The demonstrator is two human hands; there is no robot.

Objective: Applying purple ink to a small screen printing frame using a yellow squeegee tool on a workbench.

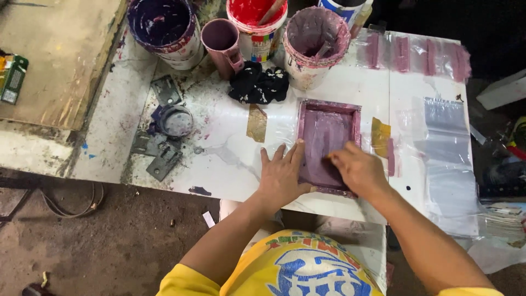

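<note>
Yellow shirt (296, 268), near edge. Left hand (282, 175) flat, fingers spread, pressing purple frame (327, 143) on white worktop (230, 148); right hand (359, 170) clenched inside frame, contents hidden. Paint buckets (257, 24) far.

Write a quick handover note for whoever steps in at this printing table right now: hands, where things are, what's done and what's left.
Left hand: flat, open, pressing the left edge of the small purple screen frame.
Right hand: closed on something inside the frame; what it grips is hidden.
Frame lies on the white table, ink spread across its mesh.
Ink buckets and a pink mug stand at the back; black rag beside them.
Printed plastic bags lie at the right.
Left: the pass under the frame looks unfinished.
</note>
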